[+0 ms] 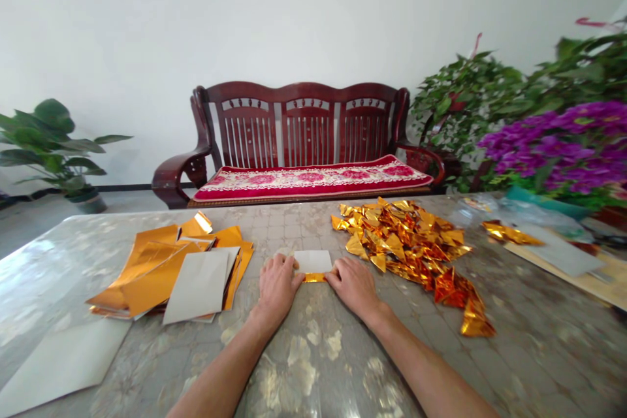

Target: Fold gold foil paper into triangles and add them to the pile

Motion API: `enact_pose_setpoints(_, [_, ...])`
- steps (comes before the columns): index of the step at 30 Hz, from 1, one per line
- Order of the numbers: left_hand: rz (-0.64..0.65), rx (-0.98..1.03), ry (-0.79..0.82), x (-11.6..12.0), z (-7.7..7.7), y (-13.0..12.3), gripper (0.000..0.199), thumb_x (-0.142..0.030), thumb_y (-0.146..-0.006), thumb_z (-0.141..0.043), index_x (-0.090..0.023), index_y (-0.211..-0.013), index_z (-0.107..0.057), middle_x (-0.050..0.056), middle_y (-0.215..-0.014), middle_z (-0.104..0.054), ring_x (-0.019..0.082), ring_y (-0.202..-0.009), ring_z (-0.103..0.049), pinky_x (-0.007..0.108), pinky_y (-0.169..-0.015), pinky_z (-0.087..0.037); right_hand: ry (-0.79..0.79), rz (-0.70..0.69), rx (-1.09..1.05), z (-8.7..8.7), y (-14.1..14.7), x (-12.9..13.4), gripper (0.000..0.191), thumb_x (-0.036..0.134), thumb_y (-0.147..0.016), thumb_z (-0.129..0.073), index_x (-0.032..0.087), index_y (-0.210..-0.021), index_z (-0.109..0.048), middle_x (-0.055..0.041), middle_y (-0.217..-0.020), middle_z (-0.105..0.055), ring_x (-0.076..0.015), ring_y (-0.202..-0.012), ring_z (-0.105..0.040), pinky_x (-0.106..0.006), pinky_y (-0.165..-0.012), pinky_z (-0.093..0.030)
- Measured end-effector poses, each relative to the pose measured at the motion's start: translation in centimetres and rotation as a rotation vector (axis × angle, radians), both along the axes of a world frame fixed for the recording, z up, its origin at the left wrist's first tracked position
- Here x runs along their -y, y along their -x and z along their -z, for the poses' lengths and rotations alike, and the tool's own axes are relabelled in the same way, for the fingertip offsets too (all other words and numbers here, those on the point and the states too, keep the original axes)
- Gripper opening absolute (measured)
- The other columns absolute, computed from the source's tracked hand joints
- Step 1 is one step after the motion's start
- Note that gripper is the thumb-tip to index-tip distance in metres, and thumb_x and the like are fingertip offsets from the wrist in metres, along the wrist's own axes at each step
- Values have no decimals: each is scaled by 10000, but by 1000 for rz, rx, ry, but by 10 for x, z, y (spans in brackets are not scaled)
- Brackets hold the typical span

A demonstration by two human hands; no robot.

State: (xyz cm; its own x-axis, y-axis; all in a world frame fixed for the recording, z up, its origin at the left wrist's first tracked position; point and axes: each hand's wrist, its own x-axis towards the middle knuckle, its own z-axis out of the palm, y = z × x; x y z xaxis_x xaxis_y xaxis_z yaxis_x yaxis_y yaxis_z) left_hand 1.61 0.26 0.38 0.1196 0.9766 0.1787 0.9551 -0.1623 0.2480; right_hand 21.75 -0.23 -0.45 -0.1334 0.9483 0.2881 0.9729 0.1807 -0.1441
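Observation:
A small sheet of paper (pixel 313 261), white on top, lies on the table in front of me, its near edge turned up into a narrow gold strip. My left hand (pixel 279 279) pinches the left end of that strip, and my right hand (pixel 351 281) pinches the right end. To the left is a stack of gold foil sheets (pixel 151 274) with a white-backed sheet (pixel 198 281) on top. Right of my hands spreads a heap of folded gold foil pieces (pixel 401 235), trailing toward the near right.
The patterned tabletop (pixel 304 379) also bears a white sheet (pixel 68 359) at the near left. At the right are a board (pixel 602 274), clear plastic (pixel 543 212) and purple flowers (pixel 563 144). Behind the table stands a wooden bench (pixel 306 124); a potted plant (pixel 53 144) is at left.

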Motion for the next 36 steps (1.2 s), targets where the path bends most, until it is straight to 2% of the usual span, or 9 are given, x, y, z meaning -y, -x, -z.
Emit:
enact_pose_setpoints(3, [116,33,-82,2,3,-3,277,-271,-914,-586,-285,-1188,-622,52,-1192,-579,241,-1083,-519,362,-906,-413,-47,-21,-34,1,-2,1,160,370,-902,-624,212,-927,-637,-38,-929,-653,-216,-907,-559,-310,-749,-347])
enact_pose_setpoints(5, [239,30,-105,2,5,-6,264,-210,-937,-539,-291,-1166,-645,50,-1217,-574,232,-1104,-504,358,-932,-409,-85,-88,-40,-1,-3,2,154,329,-915,-620,226,-1027,-646,-43,-996,-644,-221,-967,-540,-318,-795,-352])
enact_pose_setpoints(10, [464,-60,-48,4,8,-11,189,-202,-959,-506,-232,-1042,-673,50,-1032,-632,211,-1011,-536,329,-913,-432,-103,-372,-14,-4,-3,5,159,232,-968,-551,265,-1007,-702,-27,-983,-669,-192,-969,-527,-316,-830,-361])
enact_pose_setpoints(14, [452,-219,-16,13,5,-18,173,-141,-936,-497,-179,-1020,-643,80,-1017,-630,228,-981,-554,343,-876,-452,-84,-482,11,-1,-4,7,189,193,-967,-551,249,-1035,-718,-19,-967,-700,-175,-940,-560,-309,-827,-382])
enact_pose_setpoints(20, [399,-357,-46,29,8,-27,303,-26,-877,-462,-120,-1114,-627,148,-1049,-634,259,-947,-586,370,-805,-480,-93,-423,43,4,-11,14,184,172,-958,-555,228,-1038,-711,-29,-952,-705,-185,-937,-577,-312,-840,-403])
enact_pose_setpoints(26, [303,-413,-98,43,20,-23,473,-3,-852,-440,-83,-1297,-578,236,-1284,-596,299,-1053,-603,405,-829,-497,-111,-358,79,6,-15,17,206,101,-942,-522,198,-973,-701,-46,-933,-692,-200,-931,-563,-316,-860,-385])
enact_pose_setpoints(29, [293,-426,-93,44,19,-22,482,0,-844,-452,-96,-1299,-581,230,-1309,-590,295,-1065,-607,409,-848,-496,-131,-346,128,5,-13,19,210,77,-923,-515,184,-877,-690,-51,-876,-671,-207,-887,-544,-323,-821,-368])
enact_pose_setpoints(33, [317,-347,-96,40,14,-15,378,-34,-866,-450,-112,-1192,-624,186,-1176,-649,281,-1043,-603,420,-894,-475,-157,-364,157,2,-10,25,220,79,-898,-512,180,-771,-661,-63,-812,-634,-205,-827,-504,-336,-762,-337])
enact_pose_setpoints(36, [336,-253,-111,33,13,-6,402,-64,-892,-447,-161,-1256,-587,142,-1309,-597,274,-1189,-542,451,-1029,-401,-148,-416,143,0,-8,30,224,104,-896,-496,184,-759,-654,-69,-815,-624,-204,-819,-486,-339,-756,-327])
